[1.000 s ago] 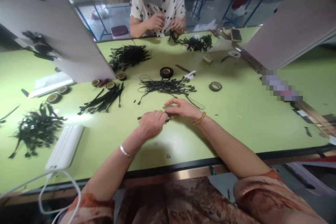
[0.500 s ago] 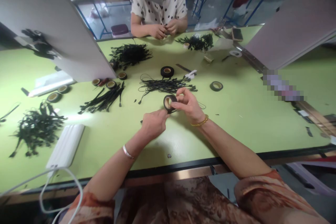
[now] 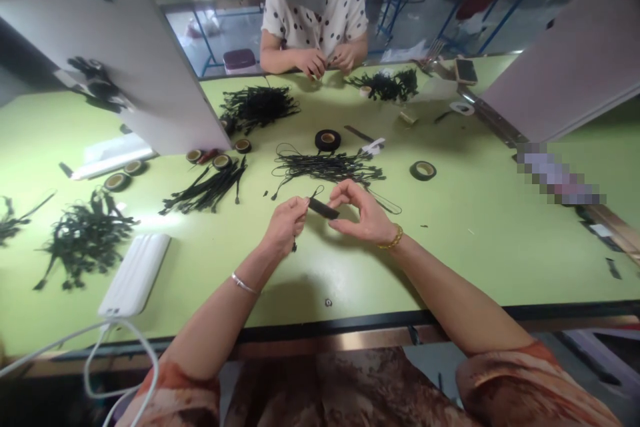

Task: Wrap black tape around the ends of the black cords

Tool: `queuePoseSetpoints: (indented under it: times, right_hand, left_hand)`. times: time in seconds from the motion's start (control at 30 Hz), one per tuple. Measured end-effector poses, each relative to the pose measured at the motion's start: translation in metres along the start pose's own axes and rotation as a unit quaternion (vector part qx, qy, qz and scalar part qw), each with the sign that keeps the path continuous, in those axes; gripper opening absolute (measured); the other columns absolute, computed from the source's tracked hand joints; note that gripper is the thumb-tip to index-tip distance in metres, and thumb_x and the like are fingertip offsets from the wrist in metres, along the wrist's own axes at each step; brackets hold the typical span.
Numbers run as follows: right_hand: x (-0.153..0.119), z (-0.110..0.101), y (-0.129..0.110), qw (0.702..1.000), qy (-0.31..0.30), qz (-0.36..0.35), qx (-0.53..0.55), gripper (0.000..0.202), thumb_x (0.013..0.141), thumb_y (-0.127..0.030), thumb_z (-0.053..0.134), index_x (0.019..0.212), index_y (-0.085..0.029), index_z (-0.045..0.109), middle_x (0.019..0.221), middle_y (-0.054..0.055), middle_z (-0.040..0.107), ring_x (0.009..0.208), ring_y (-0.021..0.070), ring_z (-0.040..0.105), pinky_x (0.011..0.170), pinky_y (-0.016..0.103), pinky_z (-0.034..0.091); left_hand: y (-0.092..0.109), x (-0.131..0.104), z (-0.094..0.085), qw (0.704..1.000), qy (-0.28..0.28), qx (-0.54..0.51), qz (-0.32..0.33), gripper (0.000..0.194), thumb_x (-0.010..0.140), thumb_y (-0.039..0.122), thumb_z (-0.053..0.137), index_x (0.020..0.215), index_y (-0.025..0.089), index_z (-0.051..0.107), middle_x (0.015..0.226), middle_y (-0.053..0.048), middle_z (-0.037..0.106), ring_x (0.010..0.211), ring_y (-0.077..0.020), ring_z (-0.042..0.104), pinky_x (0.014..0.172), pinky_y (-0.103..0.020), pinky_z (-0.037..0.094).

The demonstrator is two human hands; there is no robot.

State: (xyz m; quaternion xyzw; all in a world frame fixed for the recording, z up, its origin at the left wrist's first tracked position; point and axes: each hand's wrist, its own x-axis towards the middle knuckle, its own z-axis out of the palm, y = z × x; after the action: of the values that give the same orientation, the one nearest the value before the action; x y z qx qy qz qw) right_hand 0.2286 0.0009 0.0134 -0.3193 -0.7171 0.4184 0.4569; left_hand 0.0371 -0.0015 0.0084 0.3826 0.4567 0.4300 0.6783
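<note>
My left hand (image 3: 286, 221) is closed on a thin black cable, whose small end hangs below the fingers. Beside its fingertips, a roll of black tape (image 3: 324, 208) is seen edge-on between my two hands. My right hand (image 3: 364, 215) is curved round the roll's right end, thumb below and fingers above, pinching it. Just beyond the hands lies a bunch of thin black cables (image 3: 330, 165), with another black tape roll (image 3: 328, 140) behind it. One more tape roll (image 3: 423, 170) lies to the right.
A white power bank (image 3: 135, 275) with a white cable is at the left, near black cable piles (image 3: 85, 240). Tape rolls (image 3: 117, 181) lie by the left partition (image 3: 170, 93). Across the table, a person in a dotted top (image 3: 315, 23) works with both hands.
The tape roll has turned from showing its open face to edge-on. My left hand has tilted upward, with a cable end now hanging below it. The whole view has shifted slightly.
</note>
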Motion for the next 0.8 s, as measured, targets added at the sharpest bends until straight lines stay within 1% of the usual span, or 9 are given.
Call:
queuePoseSetpoints:
  times: [0.1,0.17,0.23,0.3,0.37,0.47,0.53,0.67,0.8]
  right_hand:
    - [0.002,0.002,0.000,0.998,-0.013,0.037,-0.039,0.043,0.081,-0.044,0.070,0.113,-0.019,0.056,0.082,0.004,0.071,0.083,0.0208,0.067,0.087,0.041,0.047]
    - [0.003,0.003,0.000,0.994,0.002,0.112,-0.014,0.048,0.090,-0.055,0.054,0.120,-0.017,0.057,0.076,0.003,0.071,0.077,0.0197,0.066,0.081,0.038,0.047]
    - [0.005,0.006,0.000,0.977,0.031,0.205,0.047,0.056,0.092,-0.062,0.043,0.119,-0.017,0.062,0.071,0.003,0.069,0.068,0.0176,0.062,0.069,0.034,0.046]
    - [0.007,0.009,0.000,0.952,0.060,0.276,0.115,0.053,0.085,-0.062,0.057,0.109,-0.016,0.067,0.073,0.003,0.068,0.063,0.0152,0.059,0.061,0.030,0.043]
    - [0.007,0.012,0.001,0.927,0.086,0.319,0.178,0.047,0.069,-0.050,0.077,0.099,-0.016,0.067,0.075,0.002,0.069,0.063,0.0138,0.060,0.060,0.028,0.044]
    - [0.006,0.017,0.002,0.900,0.133,0.340,0.239,0.049,0.056,-0.034,0.086,0.093,-0.017,0.059,0.069,0.000,0.070,0.062,0.0142,0.063,0.063,0.028,0.048]
    - [0.005,0.020,0.003,0.897,0.163,0.321,0.257,0.053,0.055,-0.033,0.087,0.092,-0.020,0.051,0.065,-0.002,0.070,0.060,0.0149,0.065,0.064,0.029,0.050]
    - [0.004,0.021,-0.001,0.909,0.187,0.260,0.266,0.059,0.056,-0.035,0.088,0.091,-0.023,0.042,0.057,-0.006,0.066,0.056,0.0155,0.065,0.061,0.030,0.052]
    - [0.004,0.013,-0.013,0.934,0.174,0.182,0.254,0.054,0.064,-0.038,0.085,0.092,-0.025,0.041,0.054,-0.009,0.061,0.054,0.0152,0.063,0.058,0.030,0.052]
  left_hand:
    - [-0.001,0.000,-0.003,0.990,0.009,0.099,0.095,0.042,0.076,0.049,0.068,0.064,0.018,0.043,0.053,0.008,0.036,0.046,-0.0045,0.027,0.045,-0.019,0.021]
    - [-0.004,-0.002,-0.003,0.966,0.001,0.203,0.163,0.037,0.082,0.046,0.061,0.064,0.017,0.048,0.057,0.005,0.044,0.053,-0.0067,0.037,0.053,-0.020,0.030]
    - [-0.007,-0.005,-0.002,0.930,-0.012,0.309,0.198,0.034,0.087,0.043,0.054,0.066,0.017,0.052,0.059,0.003,0.049,0.057,-0.0087,0.041,0.057,-0.022,0.034]
    - [-0.010,-0.008,0.000,0.881,-0.023,0.418,0.220,0.030,0.091,0.038,0.048,0.071,0.017,0.057,0.060,0.002,0.053,0.057,-0.0101,0.044,0.058,-0.023,0.033]
    - [-0.013,-0.010,0.001,0.808,-0.037,0.533,0.248,0.027,0.092,0.035,0.046,0.078,0.018,0.061,0.064,0.000,0.058,0.059,-0.0119,0.048,0.057,-0.024,0.031]
    - [-0.015,-0.011,0.002,0.702,-0.050,0.656,0.273,0.030,0.095,0.037,0.043,0.086,0.017,0.064,0.072,-0.006,0.064,0.063,-0.0155,0.054,0.055,-0.026,0.026]
    - [-0.015,-0.011,0.002,0.667,-0.052,0.692,0.270,0.035,0.097,0.039,0.039,0.089,0.017,0.065,0.074,-0.008,0.065,0.064,-0.0167,0.055,0.054,-0.027,0.023]
    - [-0.014,-0.013,0.006,0.658,-0.088,0.708,0.242,0.034,0.097,0.040,0.038,0.091,0.018,0.063,0.076,-0.009,0.067,0.063,-0.0169,0.055,0.054,-0.026,0.022]
    - [-0.011,-0.015,0.012,0.695,-0.093,0.688,0.189,0.029,0.096,0.037,0.040,0.087,0.018,0.060,0.075,-0.008,0.066,0.060,-0.0173,0.054,0.058,-0.027,0.028]
